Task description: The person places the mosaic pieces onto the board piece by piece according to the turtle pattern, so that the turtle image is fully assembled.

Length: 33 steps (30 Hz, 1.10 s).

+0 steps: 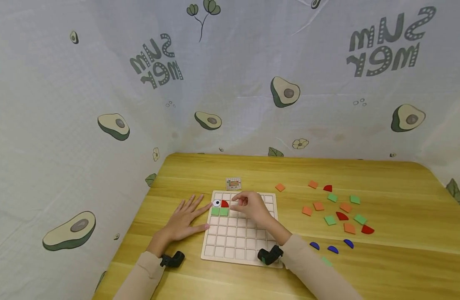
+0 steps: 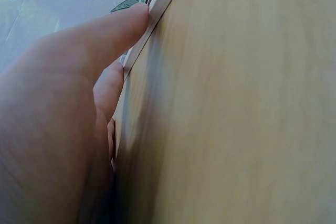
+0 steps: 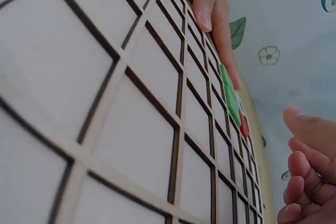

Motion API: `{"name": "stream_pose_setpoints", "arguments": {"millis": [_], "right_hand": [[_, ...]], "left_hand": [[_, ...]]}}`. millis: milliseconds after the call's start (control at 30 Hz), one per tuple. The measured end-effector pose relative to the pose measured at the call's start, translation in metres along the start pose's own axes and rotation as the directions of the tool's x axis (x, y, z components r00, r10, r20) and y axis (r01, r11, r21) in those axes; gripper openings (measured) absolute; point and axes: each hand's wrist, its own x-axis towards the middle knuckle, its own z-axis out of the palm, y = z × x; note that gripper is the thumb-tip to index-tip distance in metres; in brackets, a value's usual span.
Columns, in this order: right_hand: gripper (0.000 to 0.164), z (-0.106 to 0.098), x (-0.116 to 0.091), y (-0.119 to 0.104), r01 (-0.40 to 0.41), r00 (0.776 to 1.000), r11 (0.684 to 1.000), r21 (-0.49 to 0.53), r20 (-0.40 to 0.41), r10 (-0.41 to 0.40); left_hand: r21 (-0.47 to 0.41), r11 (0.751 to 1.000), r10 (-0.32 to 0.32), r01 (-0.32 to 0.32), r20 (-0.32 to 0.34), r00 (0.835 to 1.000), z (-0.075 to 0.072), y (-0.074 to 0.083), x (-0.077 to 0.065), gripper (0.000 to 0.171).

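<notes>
Wooden board (image 1: 230, 241) — left hand (image 1: 182, 221) touches; right hand (image 1: 254, 206) hovers.

My left hand (image 1: 184, 221) touches the board (image 1: 231, 241); right of my right hand (image 1: 253, 208), orange tiles (image 1: 318, 206) lie scattered.

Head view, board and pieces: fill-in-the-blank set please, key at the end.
1. As seen in the head view, the left hand touches the board along its ____ edge.
2. The two square tiles set side by side in the board are coloured ____.
3. The quarter-round piece next to the eye piece is coloured ____.
4. On the table, right of the board, lie ____ blue half-round pieces.

Missing words: left; green; red; three.
</notes>
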Motion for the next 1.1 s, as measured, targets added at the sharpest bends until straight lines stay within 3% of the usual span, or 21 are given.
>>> {"name": "stream_pose_setpoints", "arguments": {"millis": [633,1100], "right_hand": [[0.025,-0.086,-0.005,0.026,-0.043,0.986,0.991,-0.127,-0.164,0.022],[0.036,-0.154,-0.020,0.049,-0.150,0.961,0.975,-0.166,-0.255,0.105]], "left_hand": [[0.002,1.000,0.010,-0.010,-0.005,1.000,0.002,-0.003,0.000,0.071],[0.001,1.000,0.011,-0.011,-0.001,1.000,0.002,-0.004,0.001,0.070]]}}
